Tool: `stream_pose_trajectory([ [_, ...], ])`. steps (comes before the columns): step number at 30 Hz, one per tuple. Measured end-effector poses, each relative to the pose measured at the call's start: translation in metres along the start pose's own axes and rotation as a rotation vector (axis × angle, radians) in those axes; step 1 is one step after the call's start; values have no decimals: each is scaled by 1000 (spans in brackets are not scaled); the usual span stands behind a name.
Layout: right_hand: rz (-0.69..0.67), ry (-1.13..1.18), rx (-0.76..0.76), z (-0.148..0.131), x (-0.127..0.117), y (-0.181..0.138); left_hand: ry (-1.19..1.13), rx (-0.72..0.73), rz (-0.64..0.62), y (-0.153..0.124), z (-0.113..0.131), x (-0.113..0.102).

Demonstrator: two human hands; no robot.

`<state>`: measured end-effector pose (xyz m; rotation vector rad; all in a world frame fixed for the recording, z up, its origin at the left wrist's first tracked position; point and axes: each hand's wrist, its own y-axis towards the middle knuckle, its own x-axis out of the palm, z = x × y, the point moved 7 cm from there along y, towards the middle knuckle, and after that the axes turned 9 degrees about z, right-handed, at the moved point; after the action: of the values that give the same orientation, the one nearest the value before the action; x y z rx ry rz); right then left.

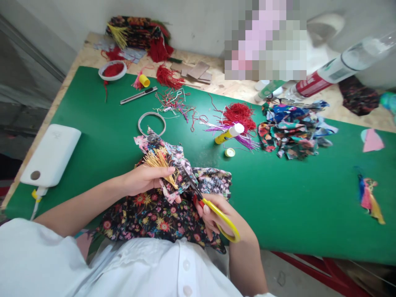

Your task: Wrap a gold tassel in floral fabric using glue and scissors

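Observation:
My left hand (pixel 150 178) pinches a piece of floral fabric (pixel 177 154) together with a yellow tassel (pixel 161 163), the thumb lying on top of the threads. Scissors (pixel 221 215) with yellow and red handles are in my right hand (pixel 218 210). Their dark blades point up and left, touching or very near the right edge of the held fabric; whether they are cutting I cannot tell. Below both hands a larger dark flowered cloth (pixel 154 218) spreads over the table edge and my lap, and another part of patterned cloth (pixel 214 180) lies right of the blades.
On the green mat (pixel 293 206) lie a white power bank (pixel 51 154), a tape ring (pixel 139 123), a utility knife (pixel 138 95), a glue stick (pixel 229 133), its cap (pixel 229 152), red threads (pixel 238 117) and fabric scraps (pixel 291 130). A plastic bottle (pixel 340 68) stands at the back right.

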<state>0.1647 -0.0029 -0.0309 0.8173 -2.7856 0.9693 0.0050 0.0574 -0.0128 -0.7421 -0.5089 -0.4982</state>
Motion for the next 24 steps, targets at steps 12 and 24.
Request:
stream_pose_trajectory([
  [12,67,-31,44,3,-6,-2,4,4,-19,0,-2,0],
  [24,-43,23,24,16,-4,2,4,11,17,0,0,-1],
])
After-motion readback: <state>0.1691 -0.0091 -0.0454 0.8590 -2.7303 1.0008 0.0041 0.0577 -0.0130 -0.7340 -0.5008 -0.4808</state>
